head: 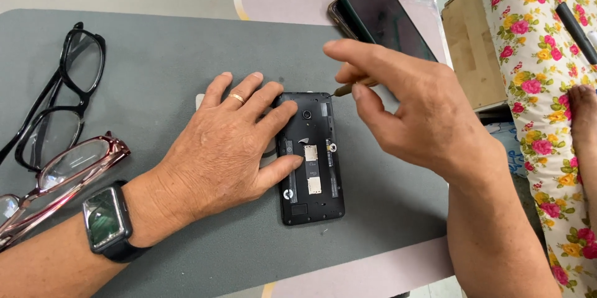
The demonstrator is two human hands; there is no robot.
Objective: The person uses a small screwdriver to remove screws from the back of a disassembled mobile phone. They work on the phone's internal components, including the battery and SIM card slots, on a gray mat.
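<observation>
Opened black phone (pixel 311 158), back cover off, lay mid-surface, pinned flat by left hand (pixel 227 149). Right hand (pixel 410 111) pinched a slim screwdriver (pixel 346 89) near its top edge. Likely unscrewing stage; tip needed seating squarely next.

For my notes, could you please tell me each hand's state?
Left hand: open, flat on the black opened phone.
Right hand: closed, holding a thin brown-handled tool.

— How's the left hand (pixel 227 149)?
— Flat, palm down, fingers spread and pressing, forearm in from the lower left.
— The right hand (pixel 410 111)?
— Raised, wrist bent, thumb and fingers pinched together, index finger stretched out.
</observation>
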